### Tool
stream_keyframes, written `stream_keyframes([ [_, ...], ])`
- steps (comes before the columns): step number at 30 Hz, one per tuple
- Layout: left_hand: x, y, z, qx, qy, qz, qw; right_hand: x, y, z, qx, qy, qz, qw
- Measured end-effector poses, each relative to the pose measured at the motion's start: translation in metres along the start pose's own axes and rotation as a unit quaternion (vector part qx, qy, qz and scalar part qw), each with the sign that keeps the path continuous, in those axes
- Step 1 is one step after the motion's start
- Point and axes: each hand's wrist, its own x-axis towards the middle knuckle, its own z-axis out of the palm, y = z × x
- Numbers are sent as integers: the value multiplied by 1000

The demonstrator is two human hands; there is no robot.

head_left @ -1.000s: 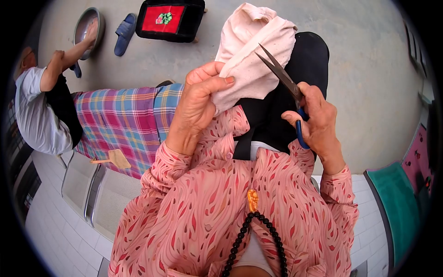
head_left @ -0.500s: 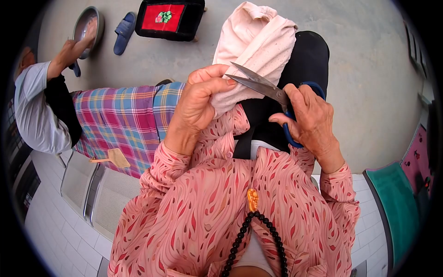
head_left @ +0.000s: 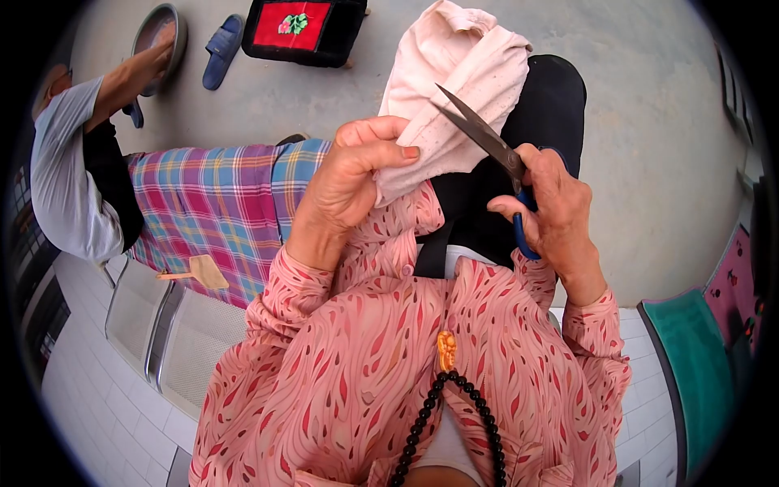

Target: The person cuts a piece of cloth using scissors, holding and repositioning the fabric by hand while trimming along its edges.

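Pale pink cloth [head_left: 454, 89] lies over my dark-trousered knee, its near edge pinched between the thumb and fingers of my left hand [head_left: 349, 174]. My right hand [head_left: 556, 207] is closed round the blue handles of a pair of dark metal scissors [head_left: 487, 138]. The blades are slightly parted and point up and left, over the cloth and a short way right of my left fingertips. Whether the blades touch the fabric cannot be made out.
A plaid cloth [head_left: 211, 191] covers the seat on the left, with a small flat paddle [head_left: 208, 272] on it. Beyond sits another person [head_left: 69, 178], reaching into a metal basin [head_left: 146, 40]. A blue slipper [head_left: 221, 53] and a black-and-red stool [head_left: 304, 31] stand ahead.
The scissors first swung left to my left fingertips, then moved back right and up with my right hand. My left hand keeps its pinch. The other person's arm has shifted at the basin.
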Motion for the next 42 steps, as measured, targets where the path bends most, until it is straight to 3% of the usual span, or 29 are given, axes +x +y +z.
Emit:
stream_keyframes([
  [4, 0, 0, 4, -1, 9, 6, 1000, -2, -4, -6, -38, -48, -12, 998],
  [22, 2, -1, 1, 47, 8, 18, 999, 0, -5, -2, -117, -25, -46, 992],
  [34, 0, 0, 9, -16, 2, 20, 1000, 1, -5, -2, -103, -23, -59, 993],
  [42, 1, 0, 3, 71, 3, -6, 997, -1, -6, 2, -14, -44, -9, 999],
])
